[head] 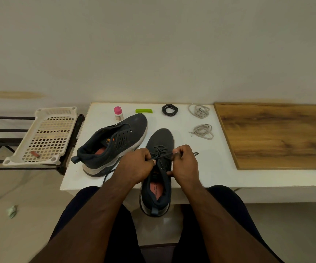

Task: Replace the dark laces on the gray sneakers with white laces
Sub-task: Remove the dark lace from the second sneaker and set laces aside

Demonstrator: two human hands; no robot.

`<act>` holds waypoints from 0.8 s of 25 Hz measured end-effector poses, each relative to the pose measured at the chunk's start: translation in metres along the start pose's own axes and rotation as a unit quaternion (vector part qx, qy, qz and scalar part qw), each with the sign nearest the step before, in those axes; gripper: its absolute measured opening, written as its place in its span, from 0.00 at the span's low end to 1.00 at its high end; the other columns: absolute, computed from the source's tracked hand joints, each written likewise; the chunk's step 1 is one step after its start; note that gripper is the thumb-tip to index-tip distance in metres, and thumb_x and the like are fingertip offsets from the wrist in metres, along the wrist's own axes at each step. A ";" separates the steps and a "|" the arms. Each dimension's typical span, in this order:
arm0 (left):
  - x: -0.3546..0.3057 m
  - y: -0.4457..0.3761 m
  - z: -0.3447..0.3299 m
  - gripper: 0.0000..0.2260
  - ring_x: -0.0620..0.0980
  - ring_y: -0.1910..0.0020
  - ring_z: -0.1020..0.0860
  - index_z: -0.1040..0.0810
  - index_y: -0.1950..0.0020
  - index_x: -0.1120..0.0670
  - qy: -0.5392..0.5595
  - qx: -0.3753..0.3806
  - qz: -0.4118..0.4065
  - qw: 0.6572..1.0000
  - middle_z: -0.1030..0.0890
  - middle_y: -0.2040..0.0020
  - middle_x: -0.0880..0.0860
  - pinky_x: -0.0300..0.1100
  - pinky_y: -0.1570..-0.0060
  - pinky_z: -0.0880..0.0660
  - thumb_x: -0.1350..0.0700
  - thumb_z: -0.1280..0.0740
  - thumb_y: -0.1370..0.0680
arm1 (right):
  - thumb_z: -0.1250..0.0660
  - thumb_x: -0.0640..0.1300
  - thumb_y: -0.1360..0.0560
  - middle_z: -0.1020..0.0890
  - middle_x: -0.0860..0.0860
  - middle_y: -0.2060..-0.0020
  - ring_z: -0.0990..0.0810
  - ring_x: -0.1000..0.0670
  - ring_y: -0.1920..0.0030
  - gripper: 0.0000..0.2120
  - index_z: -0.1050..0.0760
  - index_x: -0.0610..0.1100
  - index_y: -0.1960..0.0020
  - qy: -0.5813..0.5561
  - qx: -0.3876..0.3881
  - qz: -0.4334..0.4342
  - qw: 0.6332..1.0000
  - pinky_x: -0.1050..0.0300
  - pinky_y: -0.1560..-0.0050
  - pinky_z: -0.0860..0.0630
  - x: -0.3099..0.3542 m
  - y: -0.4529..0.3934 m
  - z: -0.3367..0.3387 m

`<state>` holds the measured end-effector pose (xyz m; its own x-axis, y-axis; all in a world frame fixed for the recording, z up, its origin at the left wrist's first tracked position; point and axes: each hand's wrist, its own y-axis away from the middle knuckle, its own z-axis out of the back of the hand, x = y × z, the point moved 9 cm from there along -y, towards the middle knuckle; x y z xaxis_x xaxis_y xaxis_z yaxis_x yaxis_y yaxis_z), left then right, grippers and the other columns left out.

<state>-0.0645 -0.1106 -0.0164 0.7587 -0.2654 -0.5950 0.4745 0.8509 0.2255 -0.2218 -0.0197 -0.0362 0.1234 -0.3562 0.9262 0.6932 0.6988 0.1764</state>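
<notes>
Both hands pinch the dark lace over the near sneaker at the table's near edge.

The near sneaker (158,173) overhangs the white table (201,168), heel off the edge. The left hand (136,166) and right hand (184,164), fingers closed narrow, each grip the dark lace (163,155) above the eyelets. The second sneaker (113,145) lies just left, unlaced. Farther off sit a coiled dark lace (169,110) and two white lace bundles (201,120); bare tabletop lies right of the hands.

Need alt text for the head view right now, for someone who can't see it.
Both hands, left hand and right hand, pull the dark lace of the near sneaker on a white table. The other sneaker lies unlaced on its side; two white laces and a coiled dark lace wait behind.
</notes>
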 end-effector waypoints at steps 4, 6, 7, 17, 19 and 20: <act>-0.002 0.001 0.000 0.07 0.47 0.62 0.20 0.25 0.58 0.49 -0.017 0.004 -0.012 1.000 0.20 0.63 0.49 0.47 0.59 0.21 0.48 0.33 0.23 | 0.31 0.49 0.23 0.23 0.55 0.46 0.24 0.55 0.45 0.11 0.22 0.53 0.40 0.138 0.088 0.134 0.977 0.58 0.45 0.23 0.014 0.001 -0.019; -0.004 0.001 0.000 0.07 0.47 0.63 0.21 0.25 0.58 0.49 -0.032 0.003 -0.018 0.999 0.20 0.63 0.49 0.44 0.61 0.23 0.47 0.33 0.23 | 0.31 0.49 0.23 0.21 0.56 0.49 0.27 0.60 0.49 0.05 0.19 0.54 0.49 0.206 0.097 0.177 0.958 0.65 0.48 0.28 0.020 0.005 -0.025; -0.005 0.001 0.000 0.07 0.47 0.63 0.21 0.25 0.58 0.49 -0.032 0.002 -0.018 0.999 0.20 0.63 0.49 0.44 0.61 0.24 0.47 0.33 0.23 | 0.31 0.49 0.23 0.22 0.55 0.51 0.28 0.61 0.52 0.02 0.21 0.53 0.55 0.214 0.093 0.170 0.957 0.69 0.52 0.31 0.022 0.005 -0.026; -0.004 0.001 0.000 0.07 0.47 0.62 0.22 0.25 0.58 0.49 -0.034 0.000 -0.016 0.999 0.21 0.63 0.49 0.44 0.61 0.24 0.48 0.33 0.22 | 0.32 0.46 0.22 0.24 0.55 0.51 0.27 0.59 0.50 0.04 0.19 0.51 0.49 0.208 0.106 0.178 0.956 0.67 0.50 0.31 0.024 0.007 -0.024; -0.005 0.001 0.001 0.07 0.47 0.62 0.22 0.25 0.57 0.50 -0.038 -0.002 -0.016 0.999 0.21 0.64 0.49 0.41 0.64 0.28 0.48 0.34 0.22 | 0.32 0.48 0.22 0.24 0.54 0.51 0.27 0.58 0.52 0.03 0.20 0.51 0.54 0.239 0.096 0.175 0.950 0.66 0.53 0.33 0.023 0.006 -0.028; -0.005 0.002 0.000 0.07 0.47 0.62 0.22 0.24 0.57 0.50 -0.039 -0.002 -0.016 0.999 0.21 0.64 0.49 0.41 0.64 0.28 0.48 0.34 0.23 | 0.33 0.46 0.22 0.25 0.53 0.52 0.27 0.56 0.54 0.05 0.23 0.50 0.57 0.247 0.089 0.171 0.950 0.64 0.54 0.32 0.023 0.006 -0.030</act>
<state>-0.0673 -0.1081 -0.0128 0.7756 -0.3261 -0.5404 0.4970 0.8433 0.2044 -0.1939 -0.0420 -0.0242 0.6684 -0.3072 0.6774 0.4269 0.9042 -0.0111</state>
